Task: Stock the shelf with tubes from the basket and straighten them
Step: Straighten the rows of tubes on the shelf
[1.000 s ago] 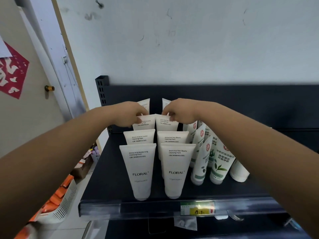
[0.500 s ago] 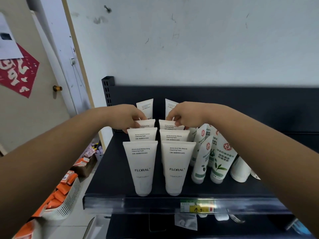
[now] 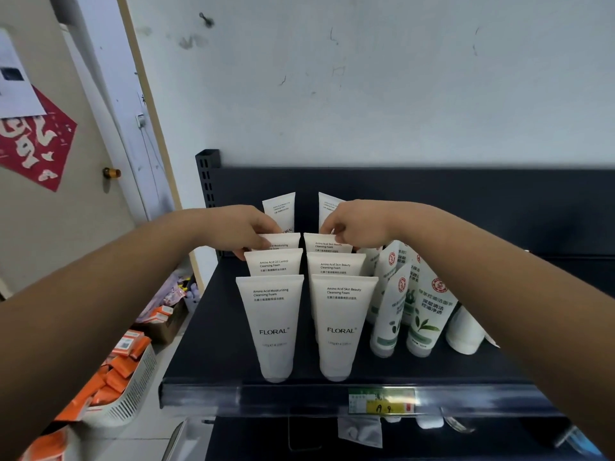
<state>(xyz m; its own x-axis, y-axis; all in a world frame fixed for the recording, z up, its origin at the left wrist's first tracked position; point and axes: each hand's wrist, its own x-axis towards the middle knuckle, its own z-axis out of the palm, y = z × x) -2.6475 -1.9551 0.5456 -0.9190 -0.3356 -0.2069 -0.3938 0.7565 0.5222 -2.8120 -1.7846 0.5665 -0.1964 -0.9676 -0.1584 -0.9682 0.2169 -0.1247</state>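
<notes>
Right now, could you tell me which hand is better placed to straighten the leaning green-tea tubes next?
Probably the right hand: it pinches the right column's third FLORAL tube, directly beside the green-tea tubes; the left hand holds the left column's third FLORAL tube, farther away.

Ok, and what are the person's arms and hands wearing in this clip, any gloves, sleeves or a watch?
Very little. The left forearm and right forearm are bare to the frame edge, with no sleeve in view. The left hand and right hand have no gloves, and neither wrist shows a watch or band.
</notes>
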